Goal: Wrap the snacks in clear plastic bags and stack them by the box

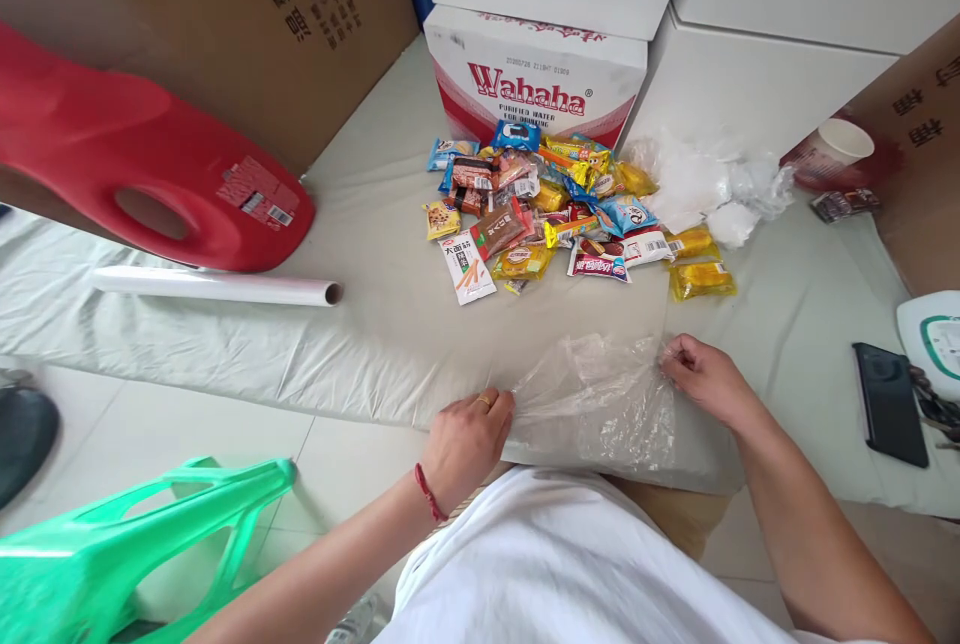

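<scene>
A clear plastic bag point(596, 399) lies flat on the pale sheet point(390, 324) right in front of me. My left hand point(469, 439) pinches its left edge, fingers closed. My right hand point(701, 374) pinches the bag's upper right corner. Beyond the bag lies a pile of several wrapped snacks point(559, 209), with a white packet point(466, 267) at its near left and yellow packets point(701, 279) at its right.
A Wahaha carton point(536, 79) stands behind the snacks, with white boxes point(757, 74) around it. Crumpled clear plastic point(709, 184) and a paper cup point(836, 149) sit at the right. A black phone point(889, 404), a white roll point(217, 286), a red stool point(142, 174) and a green stool point(127, 549) lie nearby.
</scene>
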{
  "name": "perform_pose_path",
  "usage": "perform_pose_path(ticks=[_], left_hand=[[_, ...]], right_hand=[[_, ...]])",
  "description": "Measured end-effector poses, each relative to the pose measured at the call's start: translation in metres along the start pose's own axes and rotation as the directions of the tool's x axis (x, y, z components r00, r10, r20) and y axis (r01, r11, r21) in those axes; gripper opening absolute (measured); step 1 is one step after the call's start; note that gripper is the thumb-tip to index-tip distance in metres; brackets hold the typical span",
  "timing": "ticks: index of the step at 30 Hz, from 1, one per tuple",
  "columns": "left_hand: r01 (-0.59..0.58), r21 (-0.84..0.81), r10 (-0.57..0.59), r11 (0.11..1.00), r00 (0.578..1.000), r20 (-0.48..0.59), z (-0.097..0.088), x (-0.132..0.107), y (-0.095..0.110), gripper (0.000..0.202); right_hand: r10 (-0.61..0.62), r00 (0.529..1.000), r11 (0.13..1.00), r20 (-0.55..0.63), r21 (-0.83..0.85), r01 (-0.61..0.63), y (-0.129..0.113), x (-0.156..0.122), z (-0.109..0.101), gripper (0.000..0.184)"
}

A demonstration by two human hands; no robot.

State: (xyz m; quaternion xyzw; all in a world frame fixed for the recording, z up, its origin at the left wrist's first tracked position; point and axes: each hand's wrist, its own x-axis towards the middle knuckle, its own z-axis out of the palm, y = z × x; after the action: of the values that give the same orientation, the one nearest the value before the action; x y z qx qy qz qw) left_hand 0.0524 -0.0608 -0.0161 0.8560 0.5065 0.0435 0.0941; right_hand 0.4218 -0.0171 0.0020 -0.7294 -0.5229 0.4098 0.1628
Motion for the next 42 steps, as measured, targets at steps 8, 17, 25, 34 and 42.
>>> perform_pose_path(ticks=[8,17,25,34,42], left_hand=[[-0.031,0.052,0.033,0.998,0.999,-0.039,0.018,-0.016,-0.007,0.055],[0.021,0.058,-0.02,0.998,1.0,-0.016,0.016,-0.023,-0.001,0.054],[0.104,0.083,-0.103,0.991,0.994,-0.022,0.021,-0.039,-0.003,0.048],[0.097,0.136,-0.076,0.986,0.985,-0.153,0.034,-0.044,-0.005,0.044],[0.069,0.052,-0.05,0.996,0.948,-0.314,0.034,-0.047,-0.008,0.037]], right_hand=[[-0.241,0.948,0.943,-0.207,-0.282,0.178,-0.047,-0.004,-0.063,0.03],[-0.285,0.795,0.833,0.535,-0.272,0.482,-0.121,0.033,0.019,0.019],[-0.423,0.796,0.698,0.432,-0.405,0.591,-0.142,0.061,0.014,0.011],[-0.083,0.679,0.712,0.73,-0.433,0.552,-0.159,0.051,0.037,0.03],[-0.277,0.757,0.43,0.592,-0.628,0.648,-0.194,0.064,0.03,0.025]])
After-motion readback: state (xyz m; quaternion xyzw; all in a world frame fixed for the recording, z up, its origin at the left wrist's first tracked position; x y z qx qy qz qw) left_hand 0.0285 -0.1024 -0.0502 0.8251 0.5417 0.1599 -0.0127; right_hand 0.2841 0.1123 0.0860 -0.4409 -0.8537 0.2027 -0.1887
